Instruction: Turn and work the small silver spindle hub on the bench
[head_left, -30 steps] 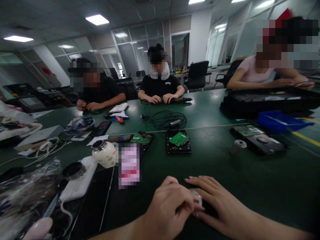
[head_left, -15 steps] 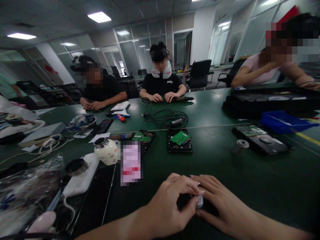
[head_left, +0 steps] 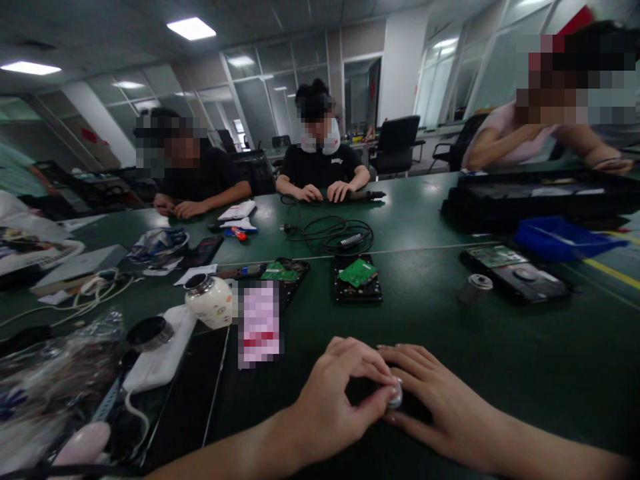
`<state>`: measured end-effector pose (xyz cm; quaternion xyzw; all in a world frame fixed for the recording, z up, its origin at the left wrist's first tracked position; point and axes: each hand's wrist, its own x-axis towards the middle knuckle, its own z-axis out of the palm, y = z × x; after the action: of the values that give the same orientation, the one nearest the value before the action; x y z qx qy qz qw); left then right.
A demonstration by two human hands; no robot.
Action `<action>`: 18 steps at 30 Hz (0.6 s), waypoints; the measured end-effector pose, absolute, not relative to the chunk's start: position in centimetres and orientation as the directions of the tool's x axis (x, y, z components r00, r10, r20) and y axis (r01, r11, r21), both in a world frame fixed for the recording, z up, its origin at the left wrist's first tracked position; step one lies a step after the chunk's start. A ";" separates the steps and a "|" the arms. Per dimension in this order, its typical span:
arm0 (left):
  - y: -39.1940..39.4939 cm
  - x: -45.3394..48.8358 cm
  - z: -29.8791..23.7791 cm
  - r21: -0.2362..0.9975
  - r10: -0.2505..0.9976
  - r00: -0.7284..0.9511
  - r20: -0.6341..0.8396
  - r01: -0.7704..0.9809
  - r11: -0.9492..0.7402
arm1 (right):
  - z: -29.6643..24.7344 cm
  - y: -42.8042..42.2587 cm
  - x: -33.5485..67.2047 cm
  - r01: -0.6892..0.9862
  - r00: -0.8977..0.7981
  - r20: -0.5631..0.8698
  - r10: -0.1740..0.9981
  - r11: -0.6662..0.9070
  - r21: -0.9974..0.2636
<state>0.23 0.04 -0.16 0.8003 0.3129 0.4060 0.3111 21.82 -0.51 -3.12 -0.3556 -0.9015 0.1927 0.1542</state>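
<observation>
A small round silvery metal piece [head_left: 395, 395] is low on the green table, between my two hands. My left hand [head_left: 340, 393] pinches it with thumb and fingertips from the left. My right hand [head_left: 440, 397] lies low on the other side, its thumb and index finger closed about the piece while the other fingers stretch forward. Fingers cover much of the piece, so its exact kind does not show. Beyond my hands sits a black hard drive [head_left: 357, 293] with a green circuit board [head_left: 358, 273] lying loose on it.
A metal cylinder [head_left: 479, 291] stands near another hard drive [head_left: 520, 273] at right, before a blue tray [head_left: 550, 237]. At left are a cream jar [head_left: 213, 303], a phone [head_left: 193, 387] and plastic bags [head_left: 65, 367]. A coiled cable [head_left: 330, 235] lies ahead; three people sit opposite.
The whole view has shifted slightly, with objects sitting a little further left and up. My hands keep the small metal piece between them, with the left fingers slightly repositioned.
</observation>
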 end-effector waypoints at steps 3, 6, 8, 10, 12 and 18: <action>0.2 0.1 -0.1 0.746 0.732 0.497 0.466 0.224 -0.627 | -3.1 -0.5 21.8 0.589 -0.698 0.137 0.703 0.672 -0.449; 0.3 -0.1 0.0 0.750 0.724 0.526 0.446 0.221 -0.623 | -3.0 -0.5 21.8 0.598 -0.698 0.124 0.705 0.670 -0.440; 0.3 -0.1 0.1 0.767 0.744 0.515 0.426 0.231 -0.599 | -3.0 -0.4 21.7 0.605 -0.697 0.115 0.708 0.667 -0.435; 0.3 -0.1 0.0 0.792 0.773 0.479 0.416 0.226 -0.566 | -2.9 -0.4 21.7 0.610 -0.698 0.105 0.709 0.664 -0.432; 0.2 0.0 -0.1 0.809 0.792 0.436 0.427 0.208 -0.550 | -2.8 -0.4 21.6 0.611 -0.699 0.097 0.708 0.663 -0.433; 0.6 -0.1 -0.9 0.776 0.829 0.292 0.477 0.303 -0.554 | -2.7 -0.4 21.6 0.614 -0.694 0.082 0.716 0.647 -0.452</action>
<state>-0.07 0.62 -0.86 0.7515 0.3763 0.4606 0.2855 21.60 -0.44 -2.66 -0.3700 -0.8985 0.1987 0.1277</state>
